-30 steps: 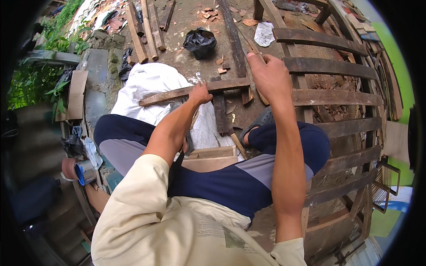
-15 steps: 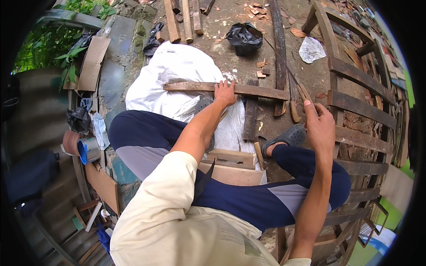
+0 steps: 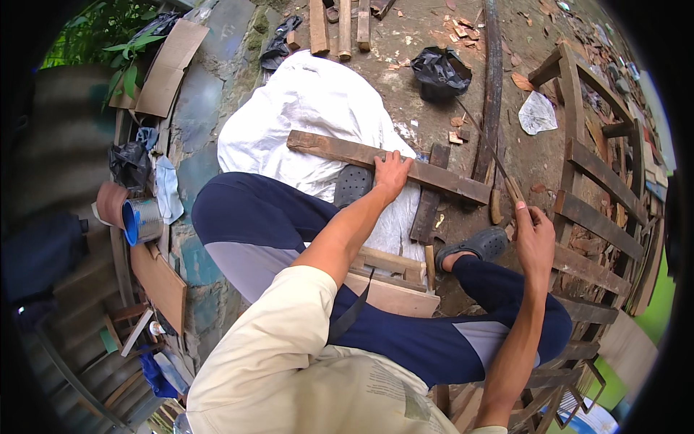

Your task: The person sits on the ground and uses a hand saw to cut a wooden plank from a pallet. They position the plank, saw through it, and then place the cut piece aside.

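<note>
A weathered wooden plank (image 3: 337, 150) lies crosswise ahead of me. Its left part rests over a white sheet or sack (image 3: 289, 94), its right end over darker wood. My left hand (image 3: 392, 176) is closed over the plank's middle, fingers across the far edge. In my right hand (image 3: 535, 235), held off to the right, is a long-bladed tool (image 3: 515, 189) with a wooden handle. Its thin dark blade shows nearly edge-on, pointing away, so its exact kind is unclear. A short dark board (image 3: 426, 215) passes beneath the plank.
A slatted wooden frame (image 3: 601, 224) stands along the right. Beyond the plank are a black plastic bag (image 3: 441, 74), a long dark beam (image 3: 491, 87) and several wood pieces (image 3: 319, 29). A small wooden frame (image 3: 390, 264) sits between my legs. Left stands a paint can (image 3: 143, 221).
The view has turned a little, shifting the surroundings rightward. The plank's right end sits slightly nearer me, and more of my left clog shows. Both hands keep their holds.
</note>
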A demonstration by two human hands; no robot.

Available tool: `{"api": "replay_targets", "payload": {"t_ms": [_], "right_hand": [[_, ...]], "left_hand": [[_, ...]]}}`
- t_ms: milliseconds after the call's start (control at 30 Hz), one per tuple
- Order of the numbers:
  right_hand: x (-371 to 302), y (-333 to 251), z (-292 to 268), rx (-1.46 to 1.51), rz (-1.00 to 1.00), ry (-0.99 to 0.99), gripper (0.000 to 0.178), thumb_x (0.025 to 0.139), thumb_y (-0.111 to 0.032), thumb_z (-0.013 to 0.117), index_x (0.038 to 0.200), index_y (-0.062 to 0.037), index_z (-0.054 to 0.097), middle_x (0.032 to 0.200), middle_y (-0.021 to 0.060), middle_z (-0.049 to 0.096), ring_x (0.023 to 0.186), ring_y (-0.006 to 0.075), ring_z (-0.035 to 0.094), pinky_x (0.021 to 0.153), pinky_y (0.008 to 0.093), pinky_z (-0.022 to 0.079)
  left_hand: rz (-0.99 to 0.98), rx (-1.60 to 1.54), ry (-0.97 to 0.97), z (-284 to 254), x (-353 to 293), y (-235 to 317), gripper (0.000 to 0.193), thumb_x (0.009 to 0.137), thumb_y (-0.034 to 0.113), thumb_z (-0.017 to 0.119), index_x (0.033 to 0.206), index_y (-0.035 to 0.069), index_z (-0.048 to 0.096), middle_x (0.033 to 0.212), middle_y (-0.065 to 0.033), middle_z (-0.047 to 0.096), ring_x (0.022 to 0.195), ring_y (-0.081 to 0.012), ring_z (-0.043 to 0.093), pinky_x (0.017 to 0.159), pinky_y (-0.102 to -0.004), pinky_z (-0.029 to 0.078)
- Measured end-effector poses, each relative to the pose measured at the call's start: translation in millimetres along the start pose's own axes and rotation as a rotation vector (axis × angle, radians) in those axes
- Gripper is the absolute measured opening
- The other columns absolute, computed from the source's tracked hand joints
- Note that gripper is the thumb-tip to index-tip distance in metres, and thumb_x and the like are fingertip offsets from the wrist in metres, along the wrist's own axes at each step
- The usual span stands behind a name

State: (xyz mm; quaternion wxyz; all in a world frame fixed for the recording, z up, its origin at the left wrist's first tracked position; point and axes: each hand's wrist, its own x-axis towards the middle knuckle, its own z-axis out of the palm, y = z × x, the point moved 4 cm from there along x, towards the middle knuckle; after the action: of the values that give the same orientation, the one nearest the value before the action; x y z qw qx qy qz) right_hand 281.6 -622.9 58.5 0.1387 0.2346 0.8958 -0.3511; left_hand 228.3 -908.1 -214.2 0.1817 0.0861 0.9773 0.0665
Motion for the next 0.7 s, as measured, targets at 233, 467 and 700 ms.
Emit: {"api": "replay_targets", "payload": {"t_ms": [233,467,700], "right_hand": [[1,6,1,-0.010,0.001,0.028,0.049,0.101,-0.042,0.060,0.092,0.0061,0.065,0.066,0.0122,0.052,0.066,0.0195,0.048,0.066,0.0369,0.045],[1,8,-3,-0.004,-0.025,0.026,0.049,0.101,-0.042,0.061,0.094,0.0061,0.067,0.067,0.0135,0.053,0.066,0.0201,0.049,0.067,0.0368,0.045],[-2,5,-8,0.028,-0.027,0.038,0.050,0.100,-0.043,0.061,0.096,0.0067,0.069,0.070,0.0188,0.059,0.066,0.0245,0.054,0.068,0.0391,0.047]], "left_hand": [[0.035,-0.008,0.033,7,-10,-7,0.045,0.094,0.008,0.056,0.137,0.022,0.054,0.131,-0.0148,0.052,0.131,-0.0334,0.050,0.110,-0.0676,0.036],[0.119,0.039,-0.019,-4,-10,1,0.059,0.097,0.036,0.065,0.151,0.026,0.044,0.136,-0.0127,0.050,0.131,-0.0317,0.049,0.106,-0.0655,0.043],[0.156,0.139,-0.139,-4,16,-11,0.065,0.097,0.055,0.060,0.152,0.023,0.047,0.142,-0.0066,0.054,0.132,-0.0286,0.050,0.106,-0.0631,0.042]]}}
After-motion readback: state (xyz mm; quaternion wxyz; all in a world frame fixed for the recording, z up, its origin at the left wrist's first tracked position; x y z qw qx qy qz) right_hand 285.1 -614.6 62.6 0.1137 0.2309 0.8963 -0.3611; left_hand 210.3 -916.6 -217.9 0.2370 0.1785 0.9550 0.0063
